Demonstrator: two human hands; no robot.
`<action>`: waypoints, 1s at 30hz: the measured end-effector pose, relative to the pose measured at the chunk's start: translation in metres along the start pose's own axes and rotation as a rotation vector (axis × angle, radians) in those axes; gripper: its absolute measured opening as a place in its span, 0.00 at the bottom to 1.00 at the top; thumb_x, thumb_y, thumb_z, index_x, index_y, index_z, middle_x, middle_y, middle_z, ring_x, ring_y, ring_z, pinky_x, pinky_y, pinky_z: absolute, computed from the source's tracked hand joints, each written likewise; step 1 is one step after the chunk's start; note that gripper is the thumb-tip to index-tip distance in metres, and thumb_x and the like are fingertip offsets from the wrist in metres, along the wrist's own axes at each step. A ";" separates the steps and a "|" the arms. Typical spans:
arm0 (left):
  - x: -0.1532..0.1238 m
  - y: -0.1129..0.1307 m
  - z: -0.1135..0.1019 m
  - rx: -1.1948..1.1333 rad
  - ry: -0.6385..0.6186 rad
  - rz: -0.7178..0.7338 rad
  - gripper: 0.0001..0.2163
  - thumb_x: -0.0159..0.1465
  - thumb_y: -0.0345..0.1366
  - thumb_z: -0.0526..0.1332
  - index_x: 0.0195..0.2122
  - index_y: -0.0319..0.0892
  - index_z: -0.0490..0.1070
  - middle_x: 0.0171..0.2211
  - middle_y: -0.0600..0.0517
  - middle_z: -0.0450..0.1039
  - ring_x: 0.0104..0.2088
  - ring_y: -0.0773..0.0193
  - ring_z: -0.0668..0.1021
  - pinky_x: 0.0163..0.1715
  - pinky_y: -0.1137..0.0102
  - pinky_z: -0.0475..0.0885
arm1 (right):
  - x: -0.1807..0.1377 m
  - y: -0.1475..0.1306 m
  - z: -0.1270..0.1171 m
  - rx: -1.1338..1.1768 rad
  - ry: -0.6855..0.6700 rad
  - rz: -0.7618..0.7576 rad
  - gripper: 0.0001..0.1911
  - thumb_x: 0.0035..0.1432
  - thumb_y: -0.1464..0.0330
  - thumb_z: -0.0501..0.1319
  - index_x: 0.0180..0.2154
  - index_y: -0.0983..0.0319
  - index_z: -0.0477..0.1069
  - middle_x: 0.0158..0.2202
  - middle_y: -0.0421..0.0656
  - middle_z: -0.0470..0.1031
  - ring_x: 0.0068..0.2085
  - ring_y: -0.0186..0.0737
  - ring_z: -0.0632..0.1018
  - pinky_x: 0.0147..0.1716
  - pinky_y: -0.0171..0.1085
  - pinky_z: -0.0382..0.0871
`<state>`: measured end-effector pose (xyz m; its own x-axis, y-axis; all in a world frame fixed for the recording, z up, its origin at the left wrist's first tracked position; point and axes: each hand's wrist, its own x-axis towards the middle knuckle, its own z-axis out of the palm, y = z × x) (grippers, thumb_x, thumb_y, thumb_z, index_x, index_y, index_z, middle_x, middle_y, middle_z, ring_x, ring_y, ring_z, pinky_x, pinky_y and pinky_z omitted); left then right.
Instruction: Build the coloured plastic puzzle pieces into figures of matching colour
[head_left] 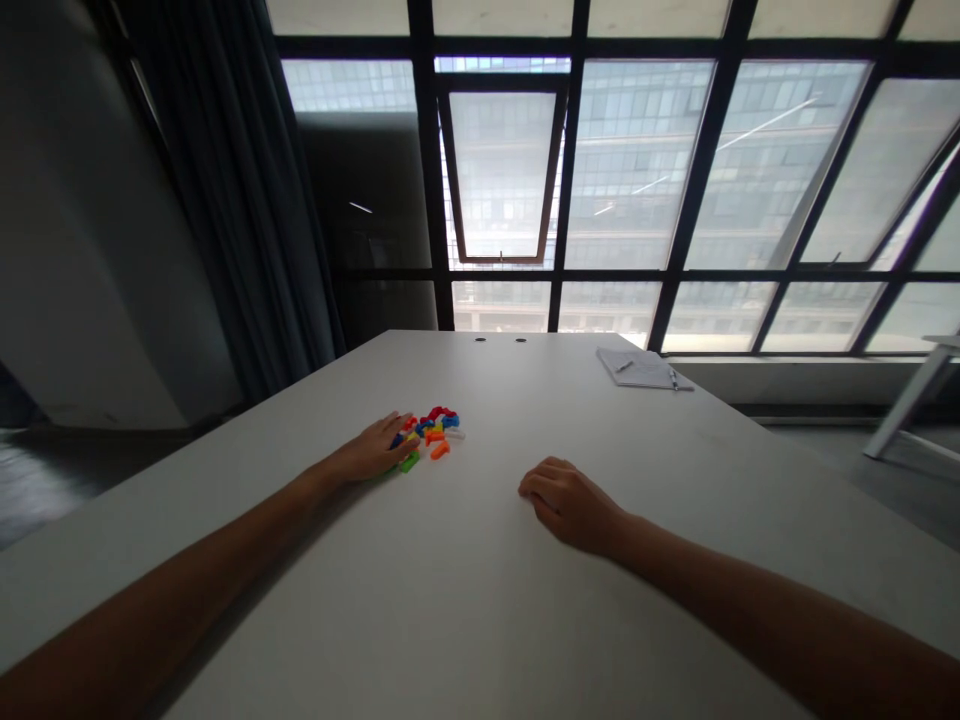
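My left hand (375,447) reaches out over the left part of a heap of small plastic pieces, its fingers stretched out and partly covering them. Among the pieces I see red ones (441,412), a blue one (450,422), a green one (409,462) and an orange one (440,450); they look like toy bolts or pegs, too small to name surely. To the right, apart from the heap, my right hand (570,503) rests on the white table with its fingers curled in. Whether anything lies inside those curled fingers is hidden.
The white table (480,620) stretches away toward large windows (637,170). At its far right lie papers (637,368) with a pen (673,380). Two dark round holes (520,340) show near the far edge. A dark curtain (240,200) hangs at the left.
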<state>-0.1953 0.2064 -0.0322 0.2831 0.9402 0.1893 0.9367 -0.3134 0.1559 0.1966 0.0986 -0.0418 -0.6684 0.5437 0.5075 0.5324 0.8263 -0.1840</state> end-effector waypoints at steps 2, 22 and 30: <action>-0.002 0.008 0.005 -0.023 0.029 0.042 0.39 0.69 0.63 0.46 0.70 0.39 0.55 0.69 0.38 0.55 0.68 0.45 0.62 0.65 0.56 0.60 | 0.000 0.000 0.000 0.000 0.000 0.011 0.11 0.64 0.77 0.56 0.42 0.61 0.76 0.38 0.47 0.80 0.41 0.43 0.77 0.45 0.43 0.71; 0.038 0.047 -0.026 0.148 -0.079 0.353 0.23 0.66 0.58 0.54 0.52 0.51 0.75 0.51 0.47 0.76 0.48 0.51 0.78 0.45 0.63 0.73 | -0.001 0.000 0.001 0.004 -0.026 0.046 0.11 0.63 0.78 0.57 0.42 0.61 0.76 0.40 0.46 0.79 0.42 0.42 0.76 0.45 0.42 0.70; 0.031 0.070 -0.019 0.140 -0.057 0.515 0.24 0.71 0.52 0.53 0.65 0.50 0.66 0.64 0.49 0.67 0.62 0.52 0.70 0.61 0.59 0.65 | -0.001 -0.002 -0.002 -0.098 -0.070 0.032 0.10 0.65 0.76 0.56 0.43 0.63 0.75 0.41 0.47 0.79 0.42 0.43 0.75 0.45 0.41 0.69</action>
<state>-0.1247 0.2113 0.0034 0.7201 0.6765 0.1541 0.6912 -0.7188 -0.0747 0.1967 0.0960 -0.0403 -0.6835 0.5811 0.4417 0.5998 0.7920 -0.1137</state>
